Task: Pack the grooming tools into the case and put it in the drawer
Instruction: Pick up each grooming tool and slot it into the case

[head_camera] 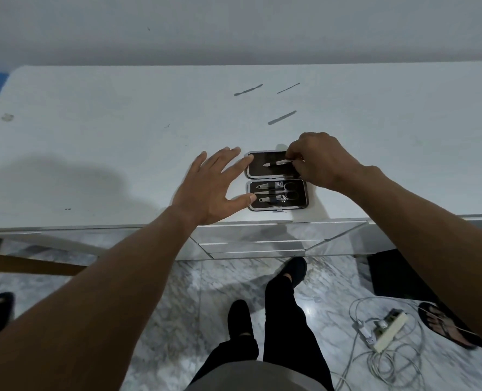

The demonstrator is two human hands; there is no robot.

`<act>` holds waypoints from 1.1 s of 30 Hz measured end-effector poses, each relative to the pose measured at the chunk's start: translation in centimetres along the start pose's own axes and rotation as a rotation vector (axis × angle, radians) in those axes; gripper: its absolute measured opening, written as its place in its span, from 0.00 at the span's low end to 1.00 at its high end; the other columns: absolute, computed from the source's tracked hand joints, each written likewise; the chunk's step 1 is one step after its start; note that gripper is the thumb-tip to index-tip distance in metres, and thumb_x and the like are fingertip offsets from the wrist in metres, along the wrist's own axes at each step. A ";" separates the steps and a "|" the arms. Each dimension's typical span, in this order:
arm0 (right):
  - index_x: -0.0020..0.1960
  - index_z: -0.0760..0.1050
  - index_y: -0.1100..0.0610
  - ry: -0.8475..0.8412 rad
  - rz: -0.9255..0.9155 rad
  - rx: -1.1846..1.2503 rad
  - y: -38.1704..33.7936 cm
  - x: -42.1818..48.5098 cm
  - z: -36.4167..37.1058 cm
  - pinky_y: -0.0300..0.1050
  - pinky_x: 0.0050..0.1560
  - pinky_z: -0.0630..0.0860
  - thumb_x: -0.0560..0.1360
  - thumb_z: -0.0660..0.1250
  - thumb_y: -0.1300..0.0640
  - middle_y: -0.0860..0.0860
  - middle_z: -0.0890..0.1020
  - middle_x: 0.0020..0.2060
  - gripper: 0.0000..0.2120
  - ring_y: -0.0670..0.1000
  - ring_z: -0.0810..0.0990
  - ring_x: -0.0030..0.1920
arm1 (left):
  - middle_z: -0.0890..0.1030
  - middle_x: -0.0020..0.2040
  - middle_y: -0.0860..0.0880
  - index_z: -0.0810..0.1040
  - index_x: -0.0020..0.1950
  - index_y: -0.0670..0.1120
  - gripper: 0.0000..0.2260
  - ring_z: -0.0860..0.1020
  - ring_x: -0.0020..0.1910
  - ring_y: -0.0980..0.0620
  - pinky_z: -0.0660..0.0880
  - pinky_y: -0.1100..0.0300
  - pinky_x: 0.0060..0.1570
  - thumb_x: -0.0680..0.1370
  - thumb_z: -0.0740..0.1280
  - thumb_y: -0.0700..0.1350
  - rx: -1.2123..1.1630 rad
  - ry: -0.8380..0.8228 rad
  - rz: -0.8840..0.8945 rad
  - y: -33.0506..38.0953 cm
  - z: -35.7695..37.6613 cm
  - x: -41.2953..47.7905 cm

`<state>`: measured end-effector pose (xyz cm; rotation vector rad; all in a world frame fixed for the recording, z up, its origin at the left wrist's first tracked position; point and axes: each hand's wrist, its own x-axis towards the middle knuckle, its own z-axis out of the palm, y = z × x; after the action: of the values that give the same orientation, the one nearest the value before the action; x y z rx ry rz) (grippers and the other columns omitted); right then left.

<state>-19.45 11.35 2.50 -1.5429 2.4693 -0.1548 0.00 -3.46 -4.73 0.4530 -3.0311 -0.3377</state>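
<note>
Left hand splayed beside the open case; right hand fingers pinch a slim tool (lying crosswise, tip pointing left).

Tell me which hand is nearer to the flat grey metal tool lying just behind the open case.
Right. The right hand is directly in front of the flat grey metal tool, pinching a small pointed tool over the case lid; the left hand is spread farther off, at the case's left.

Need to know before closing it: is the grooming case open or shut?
Open. The case lies flat on the table, both halves showing their dark lining.
</note>
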 end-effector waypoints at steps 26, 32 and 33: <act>0.52 0.82 0.56 -0.068 0.015 0.026 -1.7 0.3 -0.4 0.51 0.51 0.76 0.76 0.64 0.58 0.56 0.83 0.49 0.10 0.58 0.80 0.50 | 0.58 0.80 0.52 0.54 0.80 0.58 0.35 0.55 0.79 0.52 0.50 0.45 0.77 0.75 0.51 0.70 -0.009 0.023 -0.005 0.1 0.0 0.0; 0.52 0.82 0.59 -0.042 0.013 0.006 -1.1 0.0 -0.3 0.49 0.50 0.74 0.76 0.64 0.61 0.58 0.82 0.49 0.09 0.59 0.79 0.51 | 0.59 0.80 0.51 0.54 0.79 0.57 0.35 0.55 0.79 0.51 0.51 0.44 0.77 0.75 0.51 0.70 0.001 0.024 -0.007 0.1 0.1 -0.1; 0.52 0.82 0.59 -0.040 0.015 0.005 -1.1 -0.1 -0.2 0.49 0.49 0.74 0.76 0.64 0.62 0.58 0.83 0.49 0.09 0.59 0.79 0.51 | 0.59 0.80 0.51 0.55 0.79 0.57 0.35 0.55 0.79 0.51 0.51 0.44 0.77 0.76 0.51 0.70 0.006 0.023 -0.006 0.1 0.1 -0.1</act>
<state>-18.55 10.94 2.97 -1.5103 2.4473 -0.1259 0.06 -3.34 -4.86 0.4625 -3.0098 -0.3219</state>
